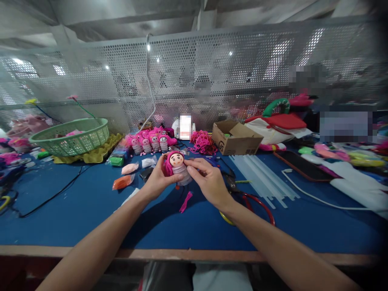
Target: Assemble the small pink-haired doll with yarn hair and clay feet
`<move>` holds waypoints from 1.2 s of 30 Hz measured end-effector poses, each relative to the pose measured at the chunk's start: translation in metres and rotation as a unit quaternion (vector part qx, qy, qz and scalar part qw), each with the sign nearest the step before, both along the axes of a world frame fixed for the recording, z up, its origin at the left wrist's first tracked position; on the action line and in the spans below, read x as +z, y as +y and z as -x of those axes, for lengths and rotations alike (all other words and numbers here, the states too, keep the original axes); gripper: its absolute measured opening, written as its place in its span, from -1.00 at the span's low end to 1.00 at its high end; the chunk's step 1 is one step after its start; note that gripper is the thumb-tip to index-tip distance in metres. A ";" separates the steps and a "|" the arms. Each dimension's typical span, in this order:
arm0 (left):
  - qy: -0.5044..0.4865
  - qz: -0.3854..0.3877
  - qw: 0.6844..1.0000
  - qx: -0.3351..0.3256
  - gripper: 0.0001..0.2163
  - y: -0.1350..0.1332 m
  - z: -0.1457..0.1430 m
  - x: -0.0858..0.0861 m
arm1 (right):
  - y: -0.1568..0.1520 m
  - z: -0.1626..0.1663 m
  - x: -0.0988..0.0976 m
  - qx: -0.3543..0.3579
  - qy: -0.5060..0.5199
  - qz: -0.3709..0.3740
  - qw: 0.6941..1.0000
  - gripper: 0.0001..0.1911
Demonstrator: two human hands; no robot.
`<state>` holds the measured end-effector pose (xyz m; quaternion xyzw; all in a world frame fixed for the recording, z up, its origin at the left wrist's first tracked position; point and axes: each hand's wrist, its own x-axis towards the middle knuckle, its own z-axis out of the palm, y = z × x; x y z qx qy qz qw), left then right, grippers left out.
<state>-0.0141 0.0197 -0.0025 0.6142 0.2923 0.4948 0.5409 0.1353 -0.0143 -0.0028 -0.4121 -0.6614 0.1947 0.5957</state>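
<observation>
A small doll (178, 166) with pink yarn hair, a round painted face and a pale ribbed body is held up over the blue table (91, 210). My left hand (159, 180) wraps round the doll from the left and below. My right hand (209, 180) pinches its right side with thumb and fingers. A loose tuft of pink yarn (186, 202) lies on the table just under the doll. A row of several similar pink-haired dolls (150, 143) stands behind it.
A green basket (72, 137) sits at the back left, a cardboard box (236, 139) at the back right. Clear glue sticks (260, 178), red-handled scissors (257, 202), a pile of pink yarn (203, 142), clay packets (124, 182) and cables lie around. A perforated metal screen (194, 76) backs the table.
</observation>
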 end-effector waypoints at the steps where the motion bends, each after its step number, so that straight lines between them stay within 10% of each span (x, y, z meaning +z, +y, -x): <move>1: -0.003 0.001 1.000 0.001 -0.44 0.000 0.000 0.000 | -0.001 0.001 0.000 -0.010 -0.015 -0.015 1.000 -0.78; 12: 0.002 -0.013 1.000 0.015 -0.44 0.000 0.000 -0.001 | -0.006 0.005 0.000 -0.096 -0.160 -0.153 0.970 -0.75; 36: 0.015 -0.006 0.998 0.057 -0.43 -0.001 -0.002 0.003 | 0.000 0.010 -0.020 -0.008 -0.109 -0.034 0.993 -0.46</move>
